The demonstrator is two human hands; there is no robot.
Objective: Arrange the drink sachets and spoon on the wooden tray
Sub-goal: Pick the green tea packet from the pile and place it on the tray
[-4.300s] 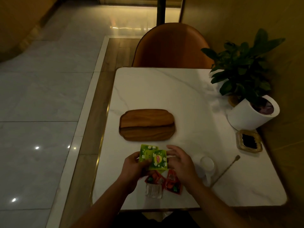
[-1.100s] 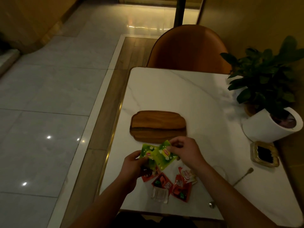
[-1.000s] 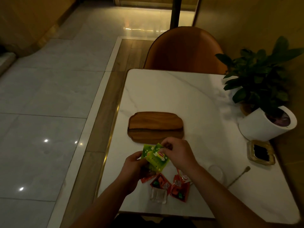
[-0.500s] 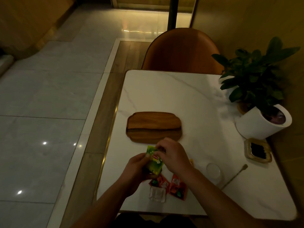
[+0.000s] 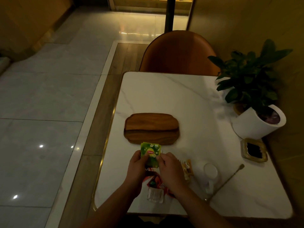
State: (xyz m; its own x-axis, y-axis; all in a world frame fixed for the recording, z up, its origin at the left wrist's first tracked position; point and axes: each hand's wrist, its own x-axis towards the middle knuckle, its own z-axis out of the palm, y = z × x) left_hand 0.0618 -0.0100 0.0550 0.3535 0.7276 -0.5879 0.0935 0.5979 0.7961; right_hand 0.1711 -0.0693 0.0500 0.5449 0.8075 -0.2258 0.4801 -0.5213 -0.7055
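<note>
Both hands held the green Lipton sachets upright, just above the table and close to the near edge of the wooden tray, which had nothing on it. The sachets were bright green w/ a red-yellow logo, stacked face to face; exact count unclear. The left hand pinched their left side, thumb on front. The right hand had its fingers curled on the right edge. Red sachets & a clear packet lay under the wrists, and yellowish sachets just right of them. Further right lay a white spoon & a long metal spoon.
</note>
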